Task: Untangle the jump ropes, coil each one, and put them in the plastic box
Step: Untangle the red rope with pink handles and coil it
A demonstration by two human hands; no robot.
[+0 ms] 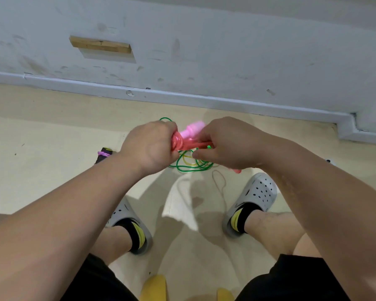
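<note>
1. Left hand [152, 146] held up above the floor [52, 137], fingers curled tight round a bunched coil of the red jump rope [179, 144].
2. Right hand [228, 144] just beside it and level with it, fingers bent inward and pinching the red strands that run out of that coil. Fingertips mostly hidden behind the back of the hand.
3. Pink handle [192, 129] between the two hands, pointing up and away towards the wall [226, 51]. Touching the red coil, and blurred.
4. Reddish handle end [236, 170] poking out under the heel of the right hand, too blurred to tell what it joins.
5. On the floor below the hands, a green rope [191, 168] in loose loops, tangled with a yellow rope [188, 158]. One green loop visible beyond the left hand, on the wall side.
6. On the floor left of the left wrist, a black handle wound with purple cord [104, 154], partly hidden by the forearm and well apart from the green and yellow tangle.
7. Grey clogs [256, 198] over black-and-yellow socks, one foot on each side of the tangle and nearer the camera. Black shorts lower down.
8. Yellow seat edge [154, 287] at the bottom, between the legs.
9. Scuffed pale wall with a skirting board [182, 98] along its foot and a wooden block [100, 44] fixed higher up.
</note>
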